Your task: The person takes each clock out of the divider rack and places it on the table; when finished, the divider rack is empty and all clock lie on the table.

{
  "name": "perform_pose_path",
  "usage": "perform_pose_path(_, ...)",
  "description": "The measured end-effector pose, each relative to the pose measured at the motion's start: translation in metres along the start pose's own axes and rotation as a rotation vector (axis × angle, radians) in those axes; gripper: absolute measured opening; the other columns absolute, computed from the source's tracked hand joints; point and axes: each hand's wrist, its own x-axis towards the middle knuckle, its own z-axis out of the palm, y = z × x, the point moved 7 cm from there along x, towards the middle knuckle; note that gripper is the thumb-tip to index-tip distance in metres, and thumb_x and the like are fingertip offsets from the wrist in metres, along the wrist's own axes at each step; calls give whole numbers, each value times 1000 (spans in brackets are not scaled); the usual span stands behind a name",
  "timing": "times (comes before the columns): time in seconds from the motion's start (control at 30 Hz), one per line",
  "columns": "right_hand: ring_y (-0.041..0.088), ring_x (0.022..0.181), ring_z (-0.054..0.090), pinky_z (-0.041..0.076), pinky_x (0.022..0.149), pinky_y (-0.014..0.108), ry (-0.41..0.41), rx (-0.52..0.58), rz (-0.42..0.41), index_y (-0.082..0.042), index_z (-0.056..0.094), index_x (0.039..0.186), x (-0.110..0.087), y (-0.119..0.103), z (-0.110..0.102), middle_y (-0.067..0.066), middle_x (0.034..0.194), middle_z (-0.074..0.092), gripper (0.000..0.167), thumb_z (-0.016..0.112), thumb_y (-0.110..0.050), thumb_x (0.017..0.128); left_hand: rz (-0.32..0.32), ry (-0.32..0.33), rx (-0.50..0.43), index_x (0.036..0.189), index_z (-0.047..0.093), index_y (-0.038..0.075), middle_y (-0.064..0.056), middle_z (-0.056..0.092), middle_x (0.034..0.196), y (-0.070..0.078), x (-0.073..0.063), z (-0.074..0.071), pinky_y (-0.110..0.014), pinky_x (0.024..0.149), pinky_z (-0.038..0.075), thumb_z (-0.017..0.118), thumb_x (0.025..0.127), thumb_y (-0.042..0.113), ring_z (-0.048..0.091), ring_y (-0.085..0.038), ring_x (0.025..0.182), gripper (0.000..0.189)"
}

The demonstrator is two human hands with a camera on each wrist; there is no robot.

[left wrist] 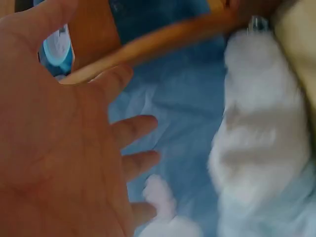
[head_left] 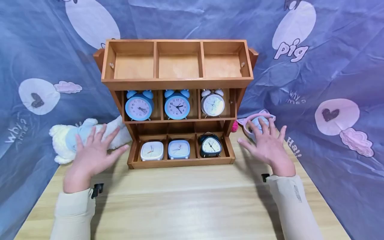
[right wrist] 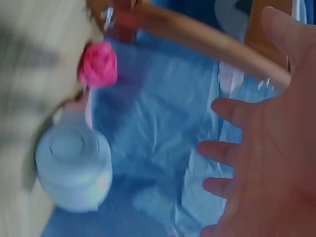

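Note:
A three-tier wooden shelf (head_left: 177, 80) stands at the back of the table. Its middle tier holds two blue twin-bell alarm clocks (head_left: 177, 106) and a white one (head_left: 213, 104). In the bottom tier sit a white alarm clock (head_left: 152, 151), a pale blue one (head_left: 179, 149) and a black one (head_left: 211, 146). My left hand (head_left: 93, 156) is raised left of the shelf, fingers spread, holding nothing. To the right, my right hand (head_left: 270, 146) hovers with spread fingers, likewise holding nothing. Both palms show in the wrist views.
Behind my left hand lies a fluffy white and blue plush toy (head_left: 75, 136). Pink and blue headphones (head_left: 250, 120) lie by my right hand, near a bright pink rose (right wrist: 98, 64). Blue printed cloth (head_left: 192, 20) hangs behind and along both sides.

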Motion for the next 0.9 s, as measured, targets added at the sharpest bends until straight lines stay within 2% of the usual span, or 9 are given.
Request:
perform_pose_path(0.1, 60, 171, 6, -7, 129, 89, -5, 34, -85, -19, 31, 178, 0, -17, 9, 31, 183, 22, 95, 56, -75, 106, 90, 3, -55, 178, 33, 15, -31, 30, 181, 6, 6, 10, -87, 129, 16, 58, 110, 66, 26, -60, 165, 89)
perform_pose_path(0.17, 58, 167, 21, 9, 132, 85, 28, 79, -159, -14, 40, 174, 1, -33, 15, 30, 178, 33, 91, 66, -66, 104, 131, 18, -101, 173, 40, 8, -30, 40, 176, 7, 12, 17, -81, 128, 31, 64, 110, 59, 38, -58, 160, 85)
perform_pose_path(0.23, 57, 161, 33, 22, 131, 80, 65, 141, -226, -8, 47, 168, 4, -48, 21, 30, 171, 43, 85, 75, -56, 103, 138, 33, -148, 170, 44, 3, -31, 45, 172, 6, 17, 23, -77, 123, 40, 67, 110, 54, 45, -57, 155, 82)
perform_pose_path(0.33, 53, 150, 49, 39, 125, 73, 98, 230, -272, -4, 54, 161, 9, -66, 30, 29, 160, 54, 80, 83, -44, 99, 102, 43, -244, 168, 45, 1, -32, 49, 167, 2, 21, 36, -76, 119, 45, 69, 110, 50, 52, -57, 149, 80)
perform_pose_path(0.47, 46, 140, 56, 49, 120, 66, 70, 320, -245, -1, 56, 159, 15, -82, 47, 27, 149, 60, 80, 87, -42, 98, 44, 84, -371, 156, 54, -2, -31, 59, 155, -2, 22, 51, -69, 110, 55, 76, 107, 47, 64, -52, 135, 73)
perform_pose_path(0.57, 45, 140, 53, 49, 120, 64, 42, 370, -191, 0, 57, 158, 17, -91, 59, 28, 149, 59, 83, 90, -42, 95, 11, 85, -431, 155, 54, -4, -31, 60, 155, -5, 22, 60, -66, 107, 59, 79, 105, 47, 69, -52, 131, 76)
perform_pose_path(0.73, 48, 140, 48, 49, 118, 65, 18, 420, -94, 2, 56, 157, 21, -99, 73, 31, 152, 54, 89, 94, -42, 90, -9, 1, -452, 171, 33, -7, -36, 45, 170, -4, 21, 74, -67, 114, 57, 79, 104, 51, 64, -58, 139, 100)
perform_pose_path(0.9, 49, 141, 46, 47, 120, 65, 13, 421, -36, 4, 56, 156, 26, -102, 82, 31, 153, 50, 93, 97, -42, 86, -19, -55, -481, 173, 29, -6, -37, 43, 171, -1, 21, 82, -65, 113, 59, 84, 100, 51, 64, -57, 140, 108)
